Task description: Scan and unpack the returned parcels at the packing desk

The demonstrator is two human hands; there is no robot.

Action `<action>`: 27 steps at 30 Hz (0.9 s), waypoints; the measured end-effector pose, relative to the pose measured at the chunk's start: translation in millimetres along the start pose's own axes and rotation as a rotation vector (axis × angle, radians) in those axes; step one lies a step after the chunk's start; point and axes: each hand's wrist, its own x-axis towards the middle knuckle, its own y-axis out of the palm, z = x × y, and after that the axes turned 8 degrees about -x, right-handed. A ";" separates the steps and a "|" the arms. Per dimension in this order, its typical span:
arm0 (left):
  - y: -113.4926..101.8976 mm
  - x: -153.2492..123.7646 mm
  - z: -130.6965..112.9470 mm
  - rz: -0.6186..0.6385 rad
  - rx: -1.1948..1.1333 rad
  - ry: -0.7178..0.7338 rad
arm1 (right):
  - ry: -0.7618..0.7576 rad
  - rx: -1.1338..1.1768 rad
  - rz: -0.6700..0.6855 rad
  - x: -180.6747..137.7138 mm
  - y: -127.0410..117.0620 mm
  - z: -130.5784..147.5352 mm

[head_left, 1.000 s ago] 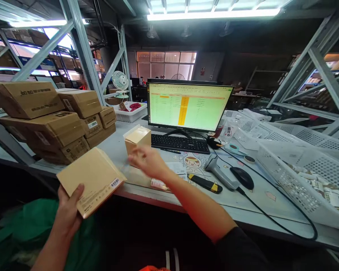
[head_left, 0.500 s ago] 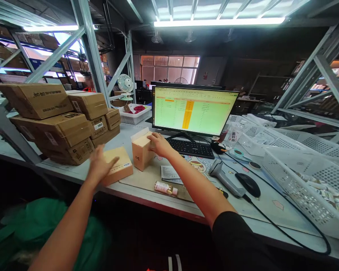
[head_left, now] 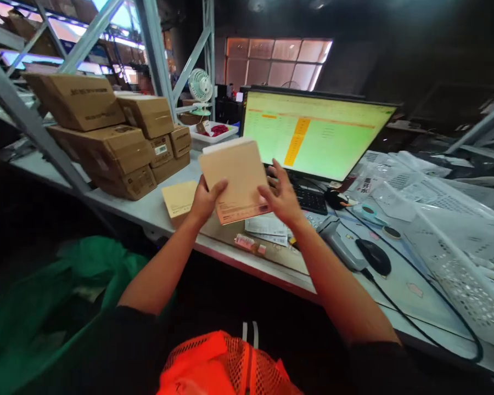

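A small tan carton [head_left: 235, 178] is lifted above the table between both hands, its printed bottom face turned toward me. My left hand [head_left: 205, 198] grips its left lower edge with thumb in front. My right hand [head_left: 280, 195] touches its right edge with fingers spread. A second flat tan box [head_left: 178, 199] lies on the table just left of my left hand. Below the carton lie papers [head_left: 267, 226] and a small pink tube [head_left: 247, 242].
Stacked brown cartons [head_left: 119, 137] fill the table's left. A monitor [head_left: 315, 134], keyboard [head_left: 310, 198], barcode scanner [head_left: 340, 247] and mouse [head_left: 375, 257] sit right of centre. White mesh baskets [head_left: 465, 258] crowd the right. A green bag [head_left: 78, 291] lies below left.
My left hand left the flat box on the table. Both hands lifted the small carton from the table and turned its bottom toward me. The camera moved closer and tilted down.
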 end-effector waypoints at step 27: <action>60.2 -65.0 -90.5 0.342 -0.067 -0.111 | 0.069 0.012 -0.081 -111.5 -45.3 84.9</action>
